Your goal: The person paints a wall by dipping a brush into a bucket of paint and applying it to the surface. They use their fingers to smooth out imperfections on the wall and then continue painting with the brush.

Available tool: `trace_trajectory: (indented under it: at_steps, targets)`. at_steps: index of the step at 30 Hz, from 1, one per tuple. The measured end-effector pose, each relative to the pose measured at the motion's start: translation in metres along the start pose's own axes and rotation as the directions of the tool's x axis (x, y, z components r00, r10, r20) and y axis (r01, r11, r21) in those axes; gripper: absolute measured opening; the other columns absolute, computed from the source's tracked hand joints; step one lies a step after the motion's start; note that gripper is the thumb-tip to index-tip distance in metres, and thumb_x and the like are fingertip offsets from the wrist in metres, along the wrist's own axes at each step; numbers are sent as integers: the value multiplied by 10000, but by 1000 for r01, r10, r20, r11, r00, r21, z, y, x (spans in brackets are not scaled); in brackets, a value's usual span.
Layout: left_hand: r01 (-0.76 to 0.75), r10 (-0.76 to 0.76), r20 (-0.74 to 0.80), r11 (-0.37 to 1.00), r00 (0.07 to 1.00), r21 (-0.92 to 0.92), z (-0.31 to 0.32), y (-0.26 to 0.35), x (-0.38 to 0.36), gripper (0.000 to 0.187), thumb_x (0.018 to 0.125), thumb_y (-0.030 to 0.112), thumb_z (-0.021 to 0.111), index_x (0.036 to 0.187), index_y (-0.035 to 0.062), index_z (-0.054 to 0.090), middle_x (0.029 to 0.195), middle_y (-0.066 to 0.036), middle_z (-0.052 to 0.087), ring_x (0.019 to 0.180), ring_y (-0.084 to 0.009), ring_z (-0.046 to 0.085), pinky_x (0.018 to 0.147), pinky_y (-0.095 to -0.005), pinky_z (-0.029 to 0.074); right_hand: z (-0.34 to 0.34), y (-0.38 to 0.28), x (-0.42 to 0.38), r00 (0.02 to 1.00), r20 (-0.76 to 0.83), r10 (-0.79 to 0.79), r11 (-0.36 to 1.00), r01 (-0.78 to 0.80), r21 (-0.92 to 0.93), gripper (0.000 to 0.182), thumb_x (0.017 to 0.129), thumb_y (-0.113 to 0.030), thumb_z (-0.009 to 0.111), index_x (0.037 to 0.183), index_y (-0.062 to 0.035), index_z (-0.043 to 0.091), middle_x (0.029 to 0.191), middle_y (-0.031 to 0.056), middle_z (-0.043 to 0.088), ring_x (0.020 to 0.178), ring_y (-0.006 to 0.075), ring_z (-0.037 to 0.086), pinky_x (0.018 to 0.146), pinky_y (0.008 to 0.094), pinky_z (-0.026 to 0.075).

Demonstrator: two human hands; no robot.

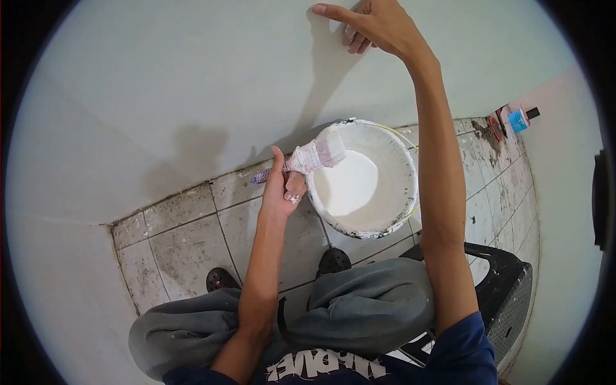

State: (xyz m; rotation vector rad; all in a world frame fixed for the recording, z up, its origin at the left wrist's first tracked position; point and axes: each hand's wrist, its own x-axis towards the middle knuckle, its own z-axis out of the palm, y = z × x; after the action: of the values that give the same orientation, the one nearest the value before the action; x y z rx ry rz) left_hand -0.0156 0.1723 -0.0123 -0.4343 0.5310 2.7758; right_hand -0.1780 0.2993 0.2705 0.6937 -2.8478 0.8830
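Note:
My left hand (283, 192) is closed around the handle of a paintbrush (317, 154), with the thumb sticking up. The brush has a purple patterned handle and a white, paint-caked head. Its bristles reach over the left rim of a round bucket (414, 186) holding white paint (353, 183). White paint marks the fingers of this hand. My right hand (375, 25) is raised close to the pale wall (244, 58), thumb stretched out to the left and the other fingers loosely bent. Nothing shows in its grasp, and there is white on its fingers.
The tiled floor (186, 237) is dirty and paint-spotted. A black plastic stool (507, 289) stands at my right. In the far right corner are a blue-labelled bottle (518, 120) and a small red item (494, 127). My dark clogs (333, 262) are just in front of the bucket.

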Motion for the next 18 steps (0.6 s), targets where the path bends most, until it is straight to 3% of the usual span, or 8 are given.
trace_trajectory:
  at_steps: [7,13,16,17,18]
  targets:
    - [-7,7,62,1000,998,-3,-6,-3,3,651,947,688,390,708,99,532,447,48,312,363,-86,273,392,-253,213,1,-1,2,1000,-5,4,1000,-4,-14,682,826,-585,690,609,61,697,584,160,671,530,230,687,593,321,578]
    - [-110,142,-241,984,960,143,1,-7,6,615,905,673,521,892,62,594,730,-26,610,484,-99,462,438,-245,356,9,5,1,1000,-19,1,999,-2,-52,654,793,-581,719,680,63,686,616,136,669,576,211,689,593,308,557]
    - [-118,178,-343,975,922,189,15,-9,3,560,846,677,617,728,133,551,631,-1,563,479,-115,506,459,-262,393,10,12,6,996,-31,-80,996,79,-37,717,809,-641,671,569,34,661,547,138,641,501,216,673,561,318,561]
    - [-101,157,-243,969,957,227,5,-8,4,589,820,696,636,746,115,575,640,-6,575,498,-117,531,453,-265,393,11,14,8,997,-24,-75,997,74,-29,723,795,-660,667,571,27,667,537,124,641,497,207,669,565,304,554]
    - [-85,153,-257,963,954,256,5,-7,2,592,816,696,642,753,110,590,635,-2,576,503,-115,534,449,-264,390,11,16,10,997,-16,-72,997,71,-19,730,780,-680,663,573,20,674,527,111,641,493,198,666,569,291,548]
